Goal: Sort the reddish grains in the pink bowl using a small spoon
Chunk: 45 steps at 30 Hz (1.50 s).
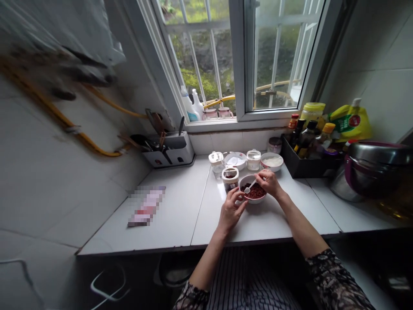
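My right hand (270, 182) pinches the handle of a small white spoon (250, 187), its scoop over a bowl (257, 201) filled with dark red flakes or granules. At the bowl's near left side, my left hand (231, 210) curls its fingers and thumb against the rim. Just left of the bowl stands a clear jar (230, 183) with a white top and dark contents. Behind are two more white-topped jars, a left jar (216, 161) and a right jar (254, 160). Between them sits a bowl of white powder (235, 161); a bowl of whitish contents (272, 162) is to the right.
A grey utensil holder (174, 150) is against the left wall. To the right are a black box (301, 165) of bottles and a steel pot (351, 172) with a purple handle. A blurred pink packet (148, 206) lies left on the white counter (180, 224), below the window (240, 64).
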{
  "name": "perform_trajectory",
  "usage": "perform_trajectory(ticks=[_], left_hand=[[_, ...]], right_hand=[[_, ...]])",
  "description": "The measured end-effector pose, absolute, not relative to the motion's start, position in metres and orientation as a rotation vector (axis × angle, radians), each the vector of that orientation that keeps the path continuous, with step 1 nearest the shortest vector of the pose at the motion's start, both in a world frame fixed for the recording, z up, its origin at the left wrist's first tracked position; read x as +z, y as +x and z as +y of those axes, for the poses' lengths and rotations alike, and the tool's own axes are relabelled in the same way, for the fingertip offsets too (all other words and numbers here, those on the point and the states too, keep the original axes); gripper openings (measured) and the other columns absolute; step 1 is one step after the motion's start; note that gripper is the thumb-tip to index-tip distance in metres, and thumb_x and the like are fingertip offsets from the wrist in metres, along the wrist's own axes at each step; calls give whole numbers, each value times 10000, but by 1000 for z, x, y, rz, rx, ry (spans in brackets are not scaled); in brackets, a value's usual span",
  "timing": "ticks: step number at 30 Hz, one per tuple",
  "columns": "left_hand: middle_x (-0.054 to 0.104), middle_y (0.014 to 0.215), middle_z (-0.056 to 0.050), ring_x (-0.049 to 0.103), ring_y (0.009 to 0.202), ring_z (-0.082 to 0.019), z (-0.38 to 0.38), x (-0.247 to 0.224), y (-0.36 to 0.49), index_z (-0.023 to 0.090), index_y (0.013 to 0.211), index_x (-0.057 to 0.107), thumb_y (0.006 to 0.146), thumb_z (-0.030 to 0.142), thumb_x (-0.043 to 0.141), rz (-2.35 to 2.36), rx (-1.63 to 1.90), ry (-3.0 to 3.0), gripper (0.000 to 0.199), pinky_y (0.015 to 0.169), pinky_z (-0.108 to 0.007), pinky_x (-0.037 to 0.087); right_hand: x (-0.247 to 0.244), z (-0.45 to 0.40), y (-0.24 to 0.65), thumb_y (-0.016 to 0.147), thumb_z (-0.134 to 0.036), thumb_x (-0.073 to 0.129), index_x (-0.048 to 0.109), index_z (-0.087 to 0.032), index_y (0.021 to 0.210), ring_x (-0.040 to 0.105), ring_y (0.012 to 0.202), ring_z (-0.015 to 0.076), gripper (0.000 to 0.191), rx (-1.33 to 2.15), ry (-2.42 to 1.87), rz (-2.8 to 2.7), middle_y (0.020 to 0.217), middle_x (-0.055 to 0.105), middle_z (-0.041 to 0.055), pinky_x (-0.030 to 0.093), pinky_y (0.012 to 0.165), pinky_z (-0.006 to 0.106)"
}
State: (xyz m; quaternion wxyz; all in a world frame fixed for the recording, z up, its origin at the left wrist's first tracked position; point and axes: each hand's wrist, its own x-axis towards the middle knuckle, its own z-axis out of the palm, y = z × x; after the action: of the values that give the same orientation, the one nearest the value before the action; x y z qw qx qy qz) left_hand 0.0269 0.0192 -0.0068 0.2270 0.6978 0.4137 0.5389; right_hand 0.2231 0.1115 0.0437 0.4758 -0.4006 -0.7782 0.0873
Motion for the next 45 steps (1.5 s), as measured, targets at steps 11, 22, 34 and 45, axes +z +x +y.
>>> perform_trajectory(ticks=[11,22,34,45], left_hand=[[562,1271,-114,698,824,-141,20,-8,26,205,1066,639,918,282,626,1164,1473,1931,168,607,-260,651],[561,1311,-115,699,840,-142,18,-7,26,216,1125,631,908,237,632,1171,1452,1931,218,609,-255,648],[562,1299,-121,697,831,-146,19,-8,27,215,1128,631,925,259,612,1166,1482,1935,208,592,-259,648],[565,1308,-123,700,846,-149,19,-8,26,212,1144,627,916,240,618,1154,1461,1924,230,602,-259,653]], right_hand=[[44,111,224,918,-406,518,457,-226,504,500,550,150,456,233,-1059,-1852,514,541,7,415,637,298],[41,114,226,918,-375,531,475,-228,518,533,608,169,430,103,-1084,-1834,545,559,20,442,753,331],[41,111,223,914,-427,501,400,-234,507,466,551,147,461,229,-1092,-1731,509,505,-4,402,601,291],[42,114,226,883,-483,494,341,-234,486,407,513,131,493,222,-1158,-1636,473,422,-19,372,570,287]])
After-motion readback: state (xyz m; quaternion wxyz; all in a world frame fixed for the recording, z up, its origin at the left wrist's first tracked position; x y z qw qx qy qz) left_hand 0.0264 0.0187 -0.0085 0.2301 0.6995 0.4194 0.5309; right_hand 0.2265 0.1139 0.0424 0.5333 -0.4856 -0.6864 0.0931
